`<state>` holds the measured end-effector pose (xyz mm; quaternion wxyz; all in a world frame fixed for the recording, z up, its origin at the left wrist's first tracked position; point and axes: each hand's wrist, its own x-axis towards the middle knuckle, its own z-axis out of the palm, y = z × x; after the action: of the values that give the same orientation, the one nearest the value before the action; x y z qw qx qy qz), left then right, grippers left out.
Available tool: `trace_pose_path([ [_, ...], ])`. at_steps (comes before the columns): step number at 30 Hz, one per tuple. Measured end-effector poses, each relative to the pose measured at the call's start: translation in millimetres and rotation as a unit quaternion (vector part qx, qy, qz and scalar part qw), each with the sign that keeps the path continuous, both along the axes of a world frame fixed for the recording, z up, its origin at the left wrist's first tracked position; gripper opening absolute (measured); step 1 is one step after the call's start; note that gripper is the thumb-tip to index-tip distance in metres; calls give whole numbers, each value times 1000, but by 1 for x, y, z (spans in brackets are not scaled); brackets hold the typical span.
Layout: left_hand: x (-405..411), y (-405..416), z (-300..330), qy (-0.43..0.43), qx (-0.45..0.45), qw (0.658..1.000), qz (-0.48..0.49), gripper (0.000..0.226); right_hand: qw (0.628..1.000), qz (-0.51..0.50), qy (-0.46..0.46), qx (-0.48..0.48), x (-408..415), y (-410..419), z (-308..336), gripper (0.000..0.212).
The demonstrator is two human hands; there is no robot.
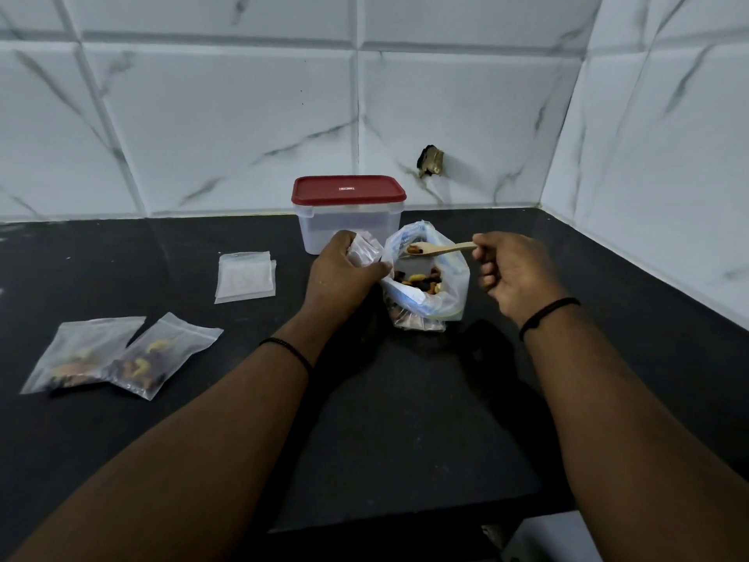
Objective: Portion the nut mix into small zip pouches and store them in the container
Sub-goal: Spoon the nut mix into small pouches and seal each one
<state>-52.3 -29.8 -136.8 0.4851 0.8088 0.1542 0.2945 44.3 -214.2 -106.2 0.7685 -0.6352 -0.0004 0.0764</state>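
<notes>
A clear plastic bag of nut mix (444,294) stands open on the black counter. My right hand (512,273) pinches a small wooden spoon (439,250) that carries nuts over the bag's mouth. Left of the bag, my left hand (344,273) grips a small clear zip pouch (364,251). Two filled pouches (121,356) lie flat at the left of the counter. A stack of flat unfilled pouches (245,276) lies further back. A clear container with a red lid (347,208) stands shut behind my hands, against the wall.
The black counter (405,419) ends at a white marble-tiled wall behind and on the right. A dark broken spot (430,161) marks the back wall. The counter's front edge drops off at the lower right.
</notes>
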Motion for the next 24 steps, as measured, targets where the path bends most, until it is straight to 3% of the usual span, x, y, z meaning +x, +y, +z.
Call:
trace_pose_path([
  [6, 1, 2, -1, 3, -2, 1000, 0, 49, 997, 23, -50, 63, -12, 1, 11, 18],
  [12, 2, 2, -1, -1, -5, 1000, -4, 45, 984, 90, -150, 31, -31, 8, 13, 17],
  [14, 2, 1, 0, -8, -5, 1000, -4, 40, 969, 96, -228, -19, -34, 9, 13, 13],
  [18, 2, 3, -1, -31, -30, 999, 5, 39, 901, 91, -413, -99, -37, 11, 9, 10],
  [20, 2, 4, -2, -41, -44, 998, 10, 37, 878, 94, -455, -114, -36, 12, 6, 7],
  [24, 2, 4, -2, -56, -53, 997, 10, 35, 872, 114, -466, -100, -35, 10, 6, 7],
])
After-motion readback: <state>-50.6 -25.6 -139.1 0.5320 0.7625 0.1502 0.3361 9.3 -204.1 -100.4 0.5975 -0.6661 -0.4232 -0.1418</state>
